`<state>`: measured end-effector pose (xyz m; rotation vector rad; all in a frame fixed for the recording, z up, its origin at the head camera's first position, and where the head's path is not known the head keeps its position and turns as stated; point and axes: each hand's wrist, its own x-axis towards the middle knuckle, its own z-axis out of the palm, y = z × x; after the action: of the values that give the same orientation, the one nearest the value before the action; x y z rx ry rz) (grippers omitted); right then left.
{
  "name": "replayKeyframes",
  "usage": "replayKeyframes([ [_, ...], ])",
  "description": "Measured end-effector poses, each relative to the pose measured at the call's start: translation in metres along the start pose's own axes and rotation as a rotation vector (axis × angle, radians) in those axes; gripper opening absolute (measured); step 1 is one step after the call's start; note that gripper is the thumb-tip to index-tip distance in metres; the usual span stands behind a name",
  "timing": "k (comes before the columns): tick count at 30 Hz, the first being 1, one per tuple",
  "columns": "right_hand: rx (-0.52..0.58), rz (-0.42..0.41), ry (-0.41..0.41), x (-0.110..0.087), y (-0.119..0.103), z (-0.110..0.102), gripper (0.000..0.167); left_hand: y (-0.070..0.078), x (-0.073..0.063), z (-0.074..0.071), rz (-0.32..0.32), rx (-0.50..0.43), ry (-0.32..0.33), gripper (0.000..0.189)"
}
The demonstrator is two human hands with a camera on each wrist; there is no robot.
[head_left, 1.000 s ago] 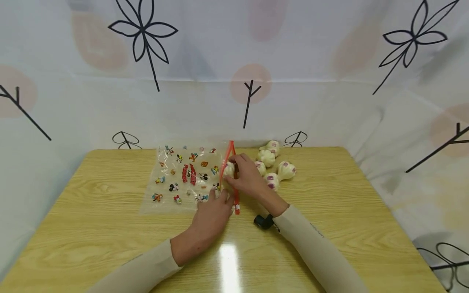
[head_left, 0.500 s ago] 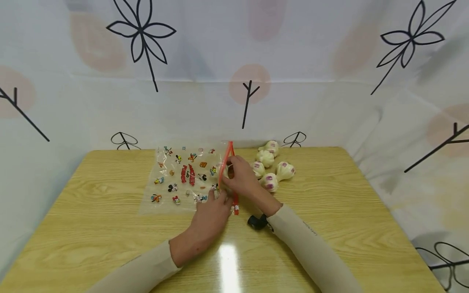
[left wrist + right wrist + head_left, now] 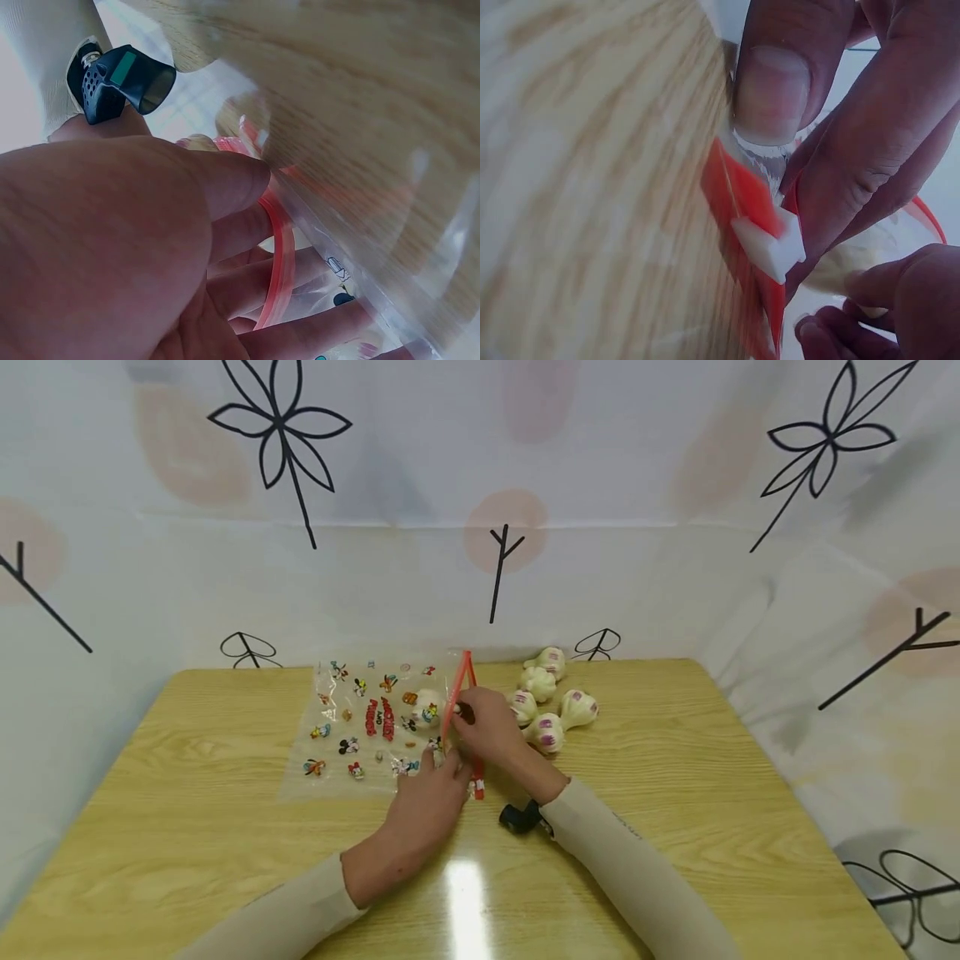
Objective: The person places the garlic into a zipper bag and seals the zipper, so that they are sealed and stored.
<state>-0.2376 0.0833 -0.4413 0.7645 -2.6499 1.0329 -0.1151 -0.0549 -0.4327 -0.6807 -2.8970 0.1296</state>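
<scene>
A clear zip bag (image 3: 341,789) with cartoon prints lies flat, its red-edged mouth (image 3: 455,685) facing right. My left hand (image 3: 426,802) pinches the near side of that mouth, close to the white slider (image 3: 772,251) in the right wrist view. At the opening, my right hand (image 3: 487,727) holds a garlic bulb (image 3: 427,703) by its stem end; the bulb's round body is inside the bag. In the left wrist view, the red zip strip (image 3: 281,259) curves past the left fingers. The right fingertips are partly hidden by the bag's edge in the head view.
Several more garlic bulbs (image 3: 546,732) lie on the wooden table (image 3: 675,777) just right of the right hand. A black wrist camera (image 3: 517,817) hangs under the right forearm. A patterned white cloth (image 3: 390,585) stands behind the table's far edge.
My right hand has moved left to the bag's mouth, taking the garlic bulb from the opening into the bag. The left hand stays on the bag's edge. The whole head view shifts slightly.
</scene>
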Motion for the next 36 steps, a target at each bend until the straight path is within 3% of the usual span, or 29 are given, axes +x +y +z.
replayKeyframes([
  [9, -0.065, -0.05, -0.024, -0.002, 0.001, 0.0, 0.01, 0.001, -0.002, 0.001, 0.003, 0.013, 0.032, 0.029],
  [13, -0.039, -0.042, -0.02, -0.005, -0.002, -0.004, 0.008, 0.0, -0.001, 0.002, 0.001, 0.012, 0.022, 0.03],
  [19, -0.044, -0.045, -0.026, -0.012, -0.005, -0.009, 0.021, -0.001, -0.001, 0.003, -0.015, -0.004, -0.014, 0.032],
  [26, -0.065, -0.039, -0.001, -0.019, -0.007, -0.015, 0.03, -0.002, -0.001, 0.004, -0.006, -0.011, -0.012, 0.033],
  [36, -0.073, -0.073, 0.049, -0.036, -0.006, -0.031, 0.027, -0.001, 0.001, 0.002, -0.002, -0.029, -0.022, 0.04],
])
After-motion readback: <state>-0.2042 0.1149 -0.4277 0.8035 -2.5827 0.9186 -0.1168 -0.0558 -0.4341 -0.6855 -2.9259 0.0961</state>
